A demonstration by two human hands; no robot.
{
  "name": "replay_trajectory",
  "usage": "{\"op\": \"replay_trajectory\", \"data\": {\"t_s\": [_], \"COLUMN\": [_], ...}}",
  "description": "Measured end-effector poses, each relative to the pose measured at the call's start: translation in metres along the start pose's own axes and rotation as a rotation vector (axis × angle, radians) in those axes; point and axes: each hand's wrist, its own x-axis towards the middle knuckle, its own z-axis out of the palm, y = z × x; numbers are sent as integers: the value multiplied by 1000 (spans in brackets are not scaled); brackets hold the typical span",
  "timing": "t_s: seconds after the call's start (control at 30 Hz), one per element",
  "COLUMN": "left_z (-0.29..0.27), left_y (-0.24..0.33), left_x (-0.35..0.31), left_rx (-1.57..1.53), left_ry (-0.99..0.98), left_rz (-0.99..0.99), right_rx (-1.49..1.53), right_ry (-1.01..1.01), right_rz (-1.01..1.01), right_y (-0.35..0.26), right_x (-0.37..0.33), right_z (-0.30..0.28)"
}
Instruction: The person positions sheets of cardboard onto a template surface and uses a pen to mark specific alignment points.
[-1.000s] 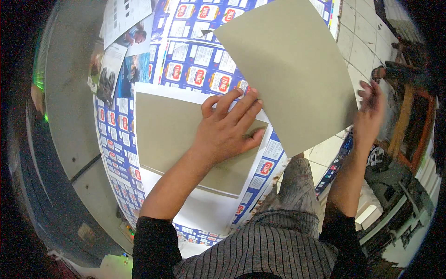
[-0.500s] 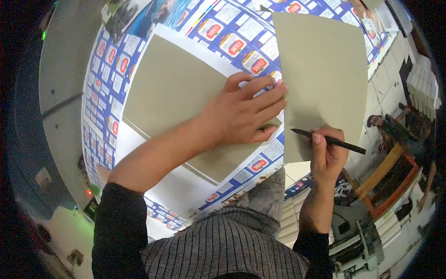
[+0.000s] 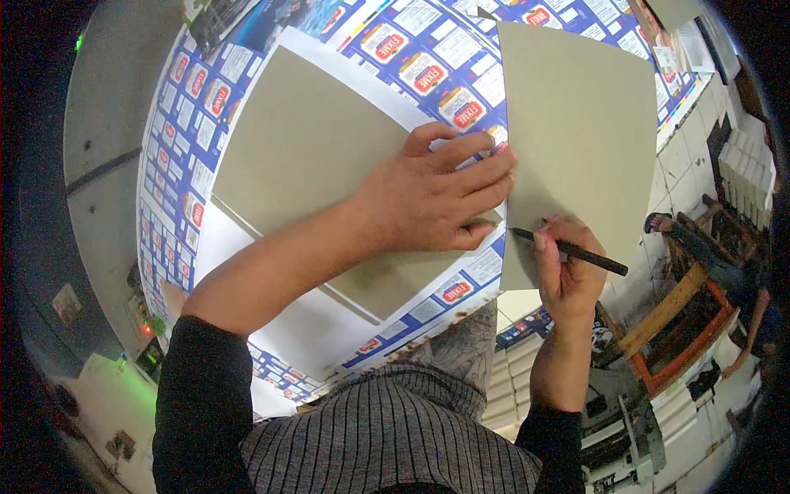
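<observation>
My left hand (image 3: 444,193) lies flat with spread fingers, its fingertips at the seam between two greyish-tan boards. Under the palm is the left board (image 3: 309,144), resting on white paper (image 3: 309,333). The right board (image 3: 580,107) lies beside it, its left edge by my left fingertips. In my right hand (image 3: 573,267) is a slim black pencil (image 3: 597,258), held in a writing grip. Its tip points left and meets the right board near that board's left edge, just below my left hand. I cannot tell whether it leaves a mark.
Blue-and-white printed label sheets (image 3: 428,70) cover the table beneath the boards. A dark pointed object (image 3: 485,12) lies at the far edge. To the right, past the table, are a wooden frame (image 3: 679,329), stacked white blocks (image 3: 747,160) and part of another person (image 3: 699,247).
The pencil has moved slightly left, bringing its tip to the right board's left edge. My left hand stays in place on the left board. The whole view has shifted a little.
</observation>
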Motion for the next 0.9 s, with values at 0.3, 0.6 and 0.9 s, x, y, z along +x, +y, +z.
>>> {"op": "replay_trajectory", "data": {"t_s": [0.3,0.6,0.9], "left_z": [0,1,2], "left_y": [-1,-1,-1], "left_x": [-1,-1,-1], "left_rx": [-5,-18,-22], "left_ry": [-13,10,16], "left_rz": [0,0,1], "right_rx": [23,-14,-107], "right_ry": [-35,-104,-125], "right_rz": [-30,-101,-103], "right_y": [3,-3,-13], "right_x": [1,11,21], "right_z": [0,-2,-1]}}
